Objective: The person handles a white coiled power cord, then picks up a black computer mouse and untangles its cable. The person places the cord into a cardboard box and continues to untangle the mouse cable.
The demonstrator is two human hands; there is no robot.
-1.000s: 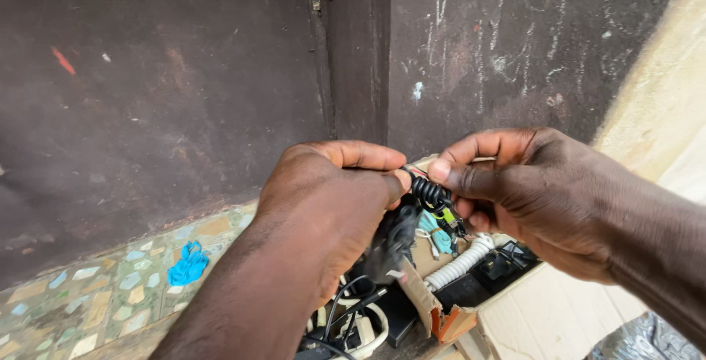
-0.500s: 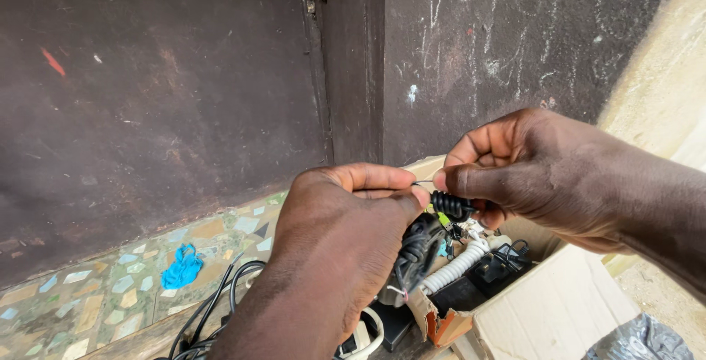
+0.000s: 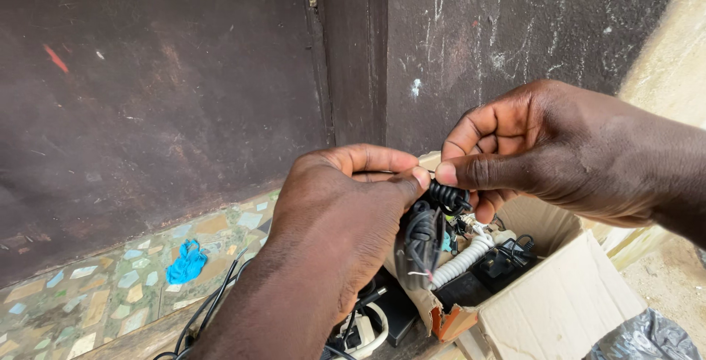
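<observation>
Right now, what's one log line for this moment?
left hand: pinching black coiled cable | right hand: pinching same | below: cardboard box

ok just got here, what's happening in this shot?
A person is working with both bare hands above an open cardboard box of cables and adapters. The left hand and right hand meet fingertip to fingertip, pinching a black coiled cable between them just over the box. A white ribbed cord lies inside. Behind is a dark wall with chalk marks, and a blue scrap lies on the mosaic floor.
</observation>
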